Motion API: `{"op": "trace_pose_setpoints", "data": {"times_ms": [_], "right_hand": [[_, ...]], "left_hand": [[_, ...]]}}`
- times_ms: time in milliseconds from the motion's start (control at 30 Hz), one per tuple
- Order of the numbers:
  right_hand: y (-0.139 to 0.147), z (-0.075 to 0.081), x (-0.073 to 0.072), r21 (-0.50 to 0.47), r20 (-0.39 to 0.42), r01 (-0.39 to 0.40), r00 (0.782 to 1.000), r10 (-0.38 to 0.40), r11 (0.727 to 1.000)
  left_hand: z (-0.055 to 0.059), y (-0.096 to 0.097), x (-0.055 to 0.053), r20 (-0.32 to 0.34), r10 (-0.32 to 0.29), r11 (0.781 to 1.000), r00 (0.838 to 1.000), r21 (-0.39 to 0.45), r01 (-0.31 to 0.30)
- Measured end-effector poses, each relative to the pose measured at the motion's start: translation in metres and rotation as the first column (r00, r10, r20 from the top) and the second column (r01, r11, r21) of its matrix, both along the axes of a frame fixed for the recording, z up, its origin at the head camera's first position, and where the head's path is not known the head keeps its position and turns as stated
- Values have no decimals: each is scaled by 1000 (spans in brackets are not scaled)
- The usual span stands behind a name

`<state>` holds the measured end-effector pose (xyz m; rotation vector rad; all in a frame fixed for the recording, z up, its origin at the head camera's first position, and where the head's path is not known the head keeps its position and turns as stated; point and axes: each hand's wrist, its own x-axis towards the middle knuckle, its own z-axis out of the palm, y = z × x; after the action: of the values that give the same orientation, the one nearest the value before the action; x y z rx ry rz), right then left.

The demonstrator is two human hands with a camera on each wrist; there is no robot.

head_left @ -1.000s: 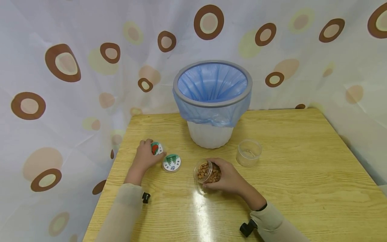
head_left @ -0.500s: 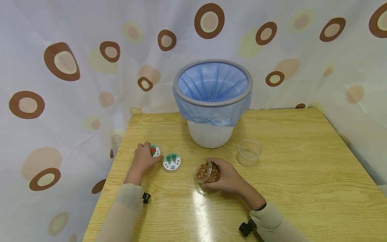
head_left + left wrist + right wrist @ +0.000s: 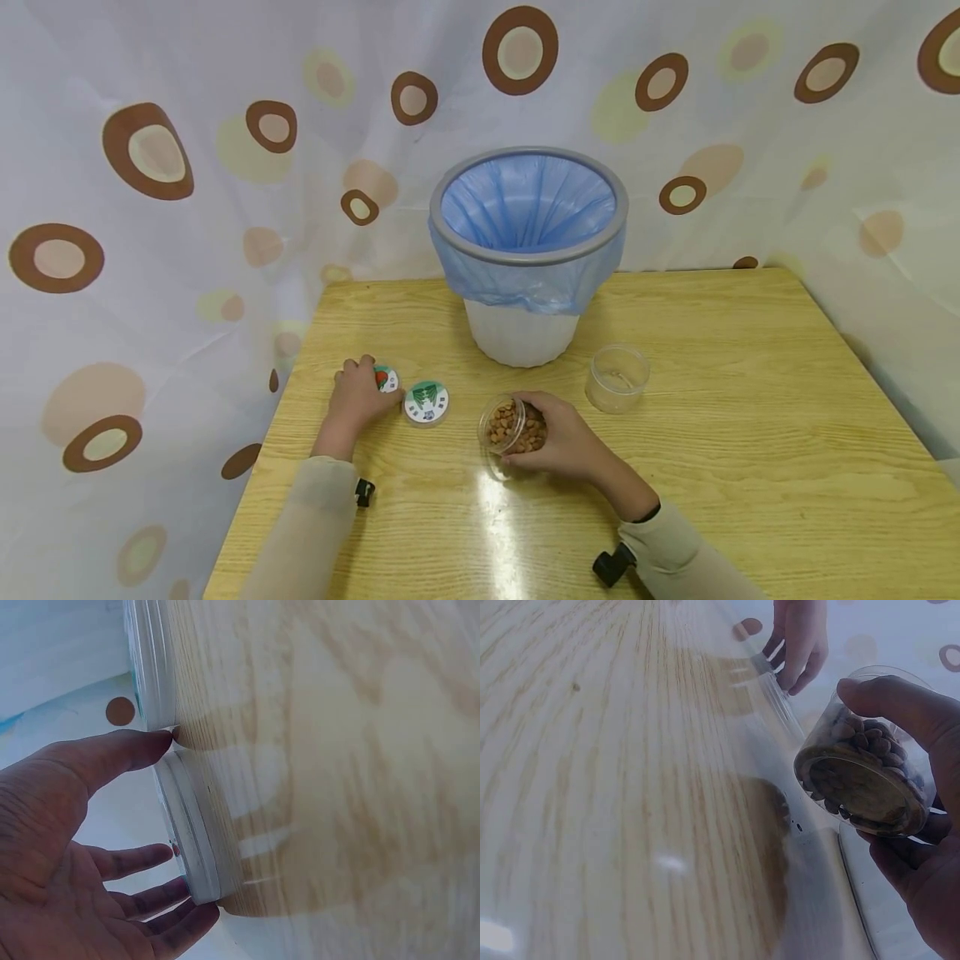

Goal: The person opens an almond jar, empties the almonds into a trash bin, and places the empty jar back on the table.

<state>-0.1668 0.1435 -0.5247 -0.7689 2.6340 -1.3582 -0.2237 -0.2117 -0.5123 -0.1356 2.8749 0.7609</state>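
Observation:
My left hand (image 3: 360,398) spans a round white lid (image 3: 387,379) with a red picture, lying on the table. In the left wrist view its thumb touches one edge of this lid (image 3: 193,832) and its fingertips reach the opposite edge. Beside it lies a second lid (image 3: 426,403) with a green vegetable picture. My right hand (image 3: 564,437) grips a clear plastic jar (image 3: 498,425) from the right, tilted with its mouth to the left. Brown almond-like nuts (image 3: 866,742) fill much of that jar. Its base faces the right wrist camera.
A white bin (image 3: 522,333) with a grey rim and blue liner stands at the back middle of the wooden table (image 3: 735,433). Right of it sits an open clear jar (image 3: 617,380) with a few small bits at the bottom. A patterned curtain (image 3: 225,217) surrounds the table.
Over the past second my left hand and the red-pictured lid have shifted slightly left, away from the green-pictured lid. The right hand and its jar have stayed in place.

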Motion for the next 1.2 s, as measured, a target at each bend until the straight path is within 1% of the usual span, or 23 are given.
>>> {"op": "trace_pose_setpoints", "data": {"times_ms": [133,367,467,600,700,833,1000,1200], "right_hand": [[0,0,0,-2,4,1,1000,-1,1000],[0,1,1,-12,9,-2,1000,2,1000],[-1,2,1,-13,14,-1,1000,2,1000],[0,4,1,-10,16,0,1000,0,1000],[0,3,1,-5,15,-2,1000,2,1000],[0,3,1,1,14,-4,1000,4,1000],[0,3,1,-3,13,-4,1000,4,1000],[0,3,1,-7,16,-5,1000,5,1000]], "left_hand": [[0,0,0,-4,-8,1000,1000,-18,7],[2,-1,2,10,-21,999,1000,-30,21],[2,-1,1,2,-27,999,1000,-36,27],[6,0,0,-15,-32,999,999,-42,32],[10,1,-1,-27,-26,999,999,-30,26],[16,4,-3,-60,-22,1000,998,-10,22],[22,9,-5,-120,-39,999,992,20,42],[29,15,-6,-168,-52,995,984,72,65]]}}
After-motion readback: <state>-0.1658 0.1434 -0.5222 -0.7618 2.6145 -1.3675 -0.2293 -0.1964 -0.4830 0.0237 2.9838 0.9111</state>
